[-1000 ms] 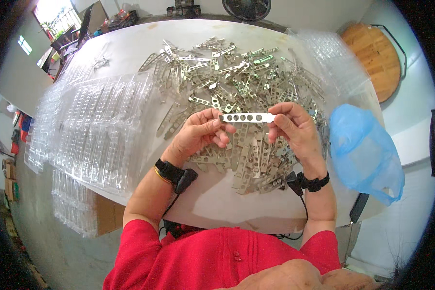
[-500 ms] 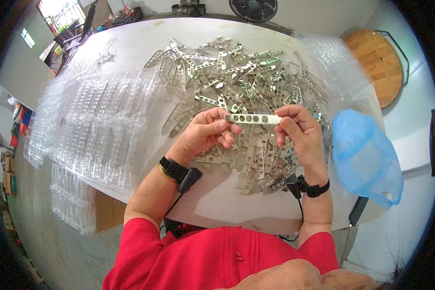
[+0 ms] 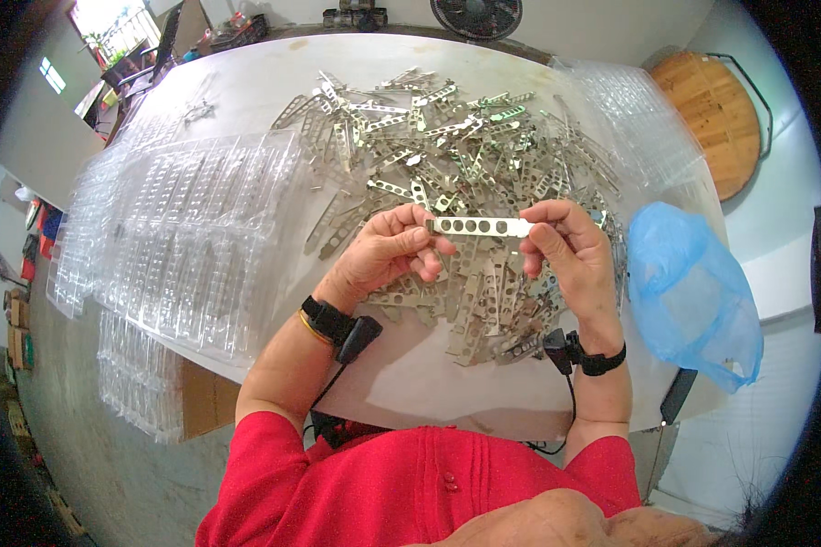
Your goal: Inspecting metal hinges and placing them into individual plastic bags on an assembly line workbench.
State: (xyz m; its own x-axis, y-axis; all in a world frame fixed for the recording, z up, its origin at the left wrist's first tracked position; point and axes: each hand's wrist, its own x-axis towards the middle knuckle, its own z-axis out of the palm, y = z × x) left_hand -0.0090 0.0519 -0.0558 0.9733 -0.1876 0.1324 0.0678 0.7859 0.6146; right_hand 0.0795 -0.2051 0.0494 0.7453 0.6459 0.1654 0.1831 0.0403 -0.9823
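Between my two hands, level above the table, is a flat silver metal bracket (image 3: pixel 479 226) with a row of round holes. My left hand (image 3: pixel 394 246) pinches its left end between thumb and fingers. The right end sits between the thumb and forefinger of my right hand (image 3: pixel 570 248). Beneath and beyond both hands spreads a loose pile of similar perforated metal brackets (image 3: pixel 465 137), overlapping at many angles. Some lie close under the held bracket, partly covered by my hands.
Clear plastic blister trays (image 3: pixel 201 228) are stacked at the left of the white table (image 3: pixel 374 387), with more trays (image 3: pixel 629 109) at the far right. A blue plastic bag (image 3: pixel 689 292) sits at the right edge. A fan (image 3: pixel 477 16) stands behind the table.
Almost nothing differs. The bracket stays pinched at both ends, and my right hand has shifted very slightly.
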